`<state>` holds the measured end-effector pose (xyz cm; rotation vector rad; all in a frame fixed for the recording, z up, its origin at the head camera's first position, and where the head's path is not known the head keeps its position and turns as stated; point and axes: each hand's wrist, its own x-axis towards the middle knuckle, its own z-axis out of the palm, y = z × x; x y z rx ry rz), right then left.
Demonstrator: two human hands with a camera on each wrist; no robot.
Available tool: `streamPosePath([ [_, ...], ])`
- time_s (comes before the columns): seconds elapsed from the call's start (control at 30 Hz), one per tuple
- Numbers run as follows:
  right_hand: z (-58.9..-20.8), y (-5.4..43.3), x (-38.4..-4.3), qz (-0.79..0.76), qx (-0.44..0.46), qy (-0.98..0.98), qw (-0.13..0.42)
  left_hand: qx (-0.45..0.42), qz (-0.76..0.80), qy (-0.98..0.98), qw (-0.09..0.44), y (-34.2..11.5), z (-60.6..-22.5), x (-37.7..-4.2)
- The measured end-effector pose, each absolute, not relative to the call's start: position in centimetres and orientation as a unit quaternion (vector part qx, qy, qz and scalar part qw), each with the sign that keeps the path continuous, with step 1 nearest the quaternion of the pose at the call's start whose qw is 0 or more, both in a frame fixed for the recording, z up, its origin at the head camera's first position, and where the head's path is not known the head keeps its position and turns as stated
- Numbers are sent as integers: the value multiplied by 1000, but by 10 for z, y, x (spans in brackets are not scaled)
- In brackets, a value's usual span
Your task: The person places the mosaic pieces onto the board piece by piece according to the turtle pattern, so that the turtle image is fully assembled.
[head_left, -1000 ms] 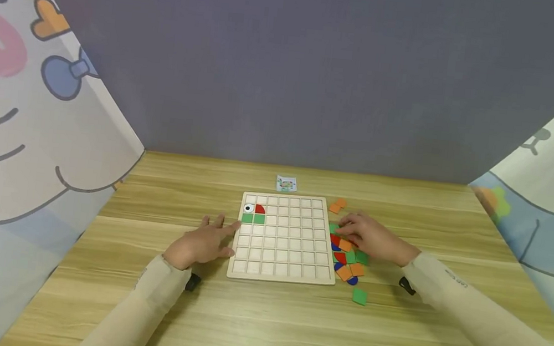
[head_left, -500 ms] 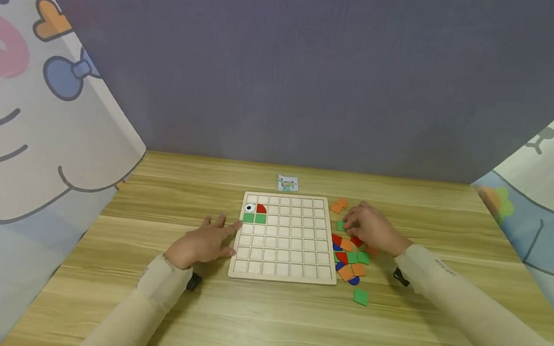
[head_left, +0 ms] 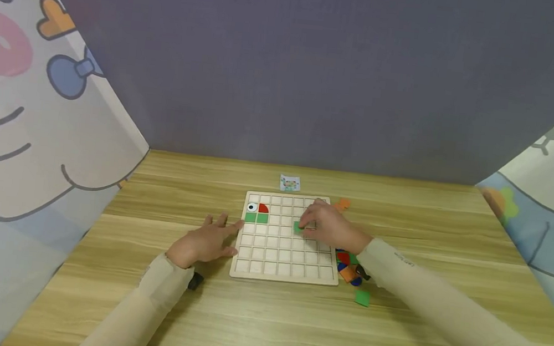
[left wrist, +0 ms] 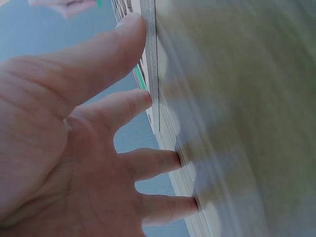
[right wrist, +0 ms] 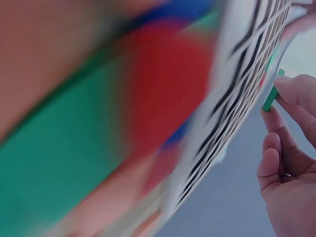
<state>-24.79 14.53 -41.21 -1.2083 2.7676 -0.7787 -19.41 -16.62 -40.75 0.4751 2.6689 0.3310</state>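
Observation:
A pale wooden grid board (head_left: 271, 255) lies on the table. In its upper left cells sit a white eye tile (head_left: 252, 207), a red quarter-round tile (head_left: 263, 208) and two green square tiles (head_left: 256, 218). Over the board's right half, my right hand (head_left: 330, 226) pinches a green square tile (right wrist: 273, 92) between thumb and fingertips. My left hand (head_left: 206, 242) rests at the board's left edge with fingers spread; in the left wrist view its thumb and index fingertips (left wrist: 143, 98) touch the board's side, while other fingertips reach the tabletop.
Loose red, blue, green and orange tiles (head_left: 348, 273) lie right of the board, partly hidden by the right forearm. One green tile (head_left: 362, 298) lies apart, nearer the front. Behind the board is a small picture card (head_left: 290, 183). A grey panel (head_left: 316, 76) stands behind the table.
My right hand has picked a green tile from the pile and carried it left over the board. My left hand has stayed at the board's edge.

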Motion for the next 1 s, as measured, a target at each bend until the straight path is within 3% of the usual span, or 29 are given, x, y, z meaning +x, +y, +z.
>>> streamPosePath([
  [0.37,-417,73,-255,-227,-419,877,61,170,128,955,208,-163,-405,-194],
  [1.0,-414,52,-250,-196,-412,888,63,166,113,956,212,-164,-400,-192],
])
